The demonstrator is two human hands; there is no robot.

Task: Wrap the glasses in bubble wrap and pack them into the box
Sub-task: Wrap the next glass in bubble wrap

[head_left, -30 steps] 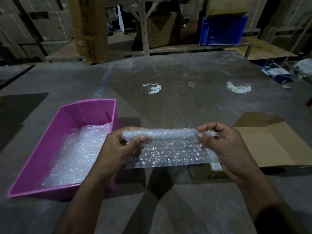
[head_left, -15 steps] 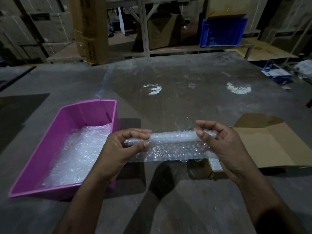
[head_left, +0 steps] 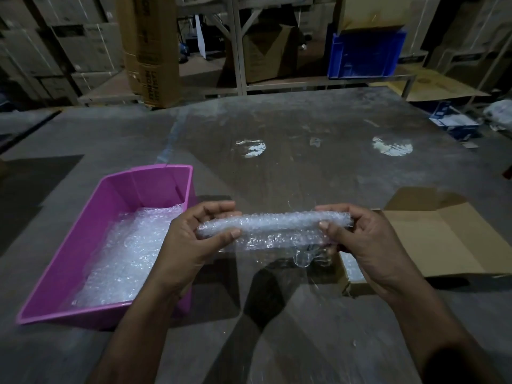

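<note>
Bubble wrap nearly all rolled

Pink bin point(head_left: 83, 239) at worktop's left edge, more wrap inside. Left hand point(head_left: 191, 245) pinching roll point(head_left: 277, 221) end, right hand point(head_left: 365, 242) clamping other end. Loose flap seen a second ago now mostly wound up; glass presumably inside, not discernible. Box point(head_left: 432, 239) open at right edge, reachable; far worktop bare.

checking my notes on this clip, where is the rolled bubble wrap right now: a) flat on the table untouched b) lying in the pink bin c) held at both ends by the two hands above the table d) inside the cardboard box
c: the left hand and the right hand each grip one end of the rolled bubble wrap, holding it between the pink bin and the cardboard box.
</note>
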